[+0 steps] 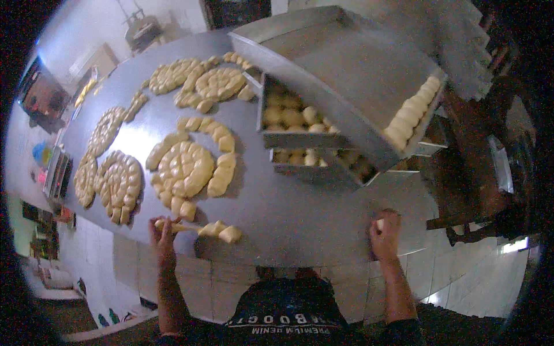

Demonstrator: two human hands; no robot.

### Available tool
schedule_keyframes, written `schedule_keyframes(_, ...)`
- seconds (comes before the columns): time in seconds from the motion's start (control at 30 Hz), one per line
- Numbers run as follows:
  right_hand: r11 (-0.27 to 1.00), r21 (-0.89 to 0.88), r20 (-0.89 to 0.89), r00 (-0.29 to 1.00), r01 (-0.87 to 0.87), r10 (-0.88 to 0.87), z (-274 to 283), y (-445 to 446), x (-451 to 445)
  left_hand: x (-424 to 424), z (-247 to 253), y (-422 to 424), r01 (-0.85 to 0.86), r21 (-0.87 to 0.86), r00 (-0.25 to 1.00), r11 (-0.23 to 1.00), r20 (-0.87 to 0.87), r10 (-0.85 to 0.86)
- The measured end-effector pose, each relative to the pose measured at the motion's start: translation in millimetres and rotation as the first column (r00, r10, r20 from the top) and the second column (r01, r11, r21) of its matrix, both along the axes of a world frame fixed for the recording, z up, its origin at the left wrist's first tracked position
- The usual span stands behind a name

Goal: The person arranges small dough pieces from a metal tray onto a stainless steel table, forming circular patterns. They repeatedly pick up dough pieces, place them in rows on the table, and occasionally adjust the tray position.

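My left hand (164,229) grips one end of a strand of dough pieces (218,230) at the near left of the metal table. Just beyond it lies a round cluster of dough pieces (184,168), with a curved row of dough pieces (220,173) around its right side. My right hand (385,231), at the table's near right, is closed around a pale dough piece (380,225). At the upper right a large metal tray (320,65) holds a row of dough pieces (413,114) along its right end.
More dough clusters (117,181) lie on the left of the table and at its far side (220,83). Beneath the large tray, smaller metal pans (303,137) hold dough balls (290,116). A dark metal rack or tray stack (57,173) stands at the left edge.
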State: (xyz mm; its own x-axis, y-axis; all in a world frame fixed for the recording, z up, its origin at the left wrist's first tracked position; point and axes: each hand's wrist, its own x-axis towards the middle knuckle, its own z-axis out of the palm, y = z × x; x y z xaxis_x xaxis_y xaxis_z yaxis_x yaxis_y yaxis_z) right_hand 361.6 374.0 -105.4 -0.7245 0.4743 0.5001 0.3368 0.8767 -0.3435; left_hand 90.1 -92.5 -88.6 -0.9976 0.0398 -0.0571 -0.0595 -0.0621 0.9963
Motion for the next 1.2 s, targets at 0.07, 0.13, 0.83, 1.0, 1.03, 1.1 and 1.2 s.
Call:
schedule_keyframes(0.07,0.948,-0.207,0.058,0.97,0.243,-0.236,5,12,0,-9,0,4,0.0,-0.123,0.996,0.992,-0.09,-0.011)
schedule_keyframes(0.13,0.92,-0.176,0.242,0.921,0.35,-0.304,14,17,1,-24,5,2,-0.089,-0.324,0.973,0.942,-0.232,0.012)
schedule_keyframes(0.83,0.555,-0.549,-0.099,0.707,-0.626,0.7,282,62,-138,87,99,128,0.147,0.293,0.981,0.945,0.079,-0.177)
schedule_keyframes(1.0,0.585,-0.506,-0.215,0.75,-0.634,0.626,231,5,-82,124,123,167,0.482,0.166,0.827,0.861,0.241,-0.509)
schedule_keyframes(1.03,0.562,-0.474,-0.149,0.691,-0.678,0.708,205,-18,-70,135,127,175,0.607,0.195,0.742,0.771,0.209,-0.637)
schedule_keyframes(1.1,0.453,-0.437,-0.025,0.515,-0.777,0.857,148,-62,-45,147,122,182,0.807,0.233,0.542,0.542,0.071,-0.838)
schedule_keyframes(1.2,0.223,-0.962,-0.024,0.864,-0.156,0.502,79,-86,-9,121,93,155,0.864,-0.315,0.435,0.393,0.071,-0.898)
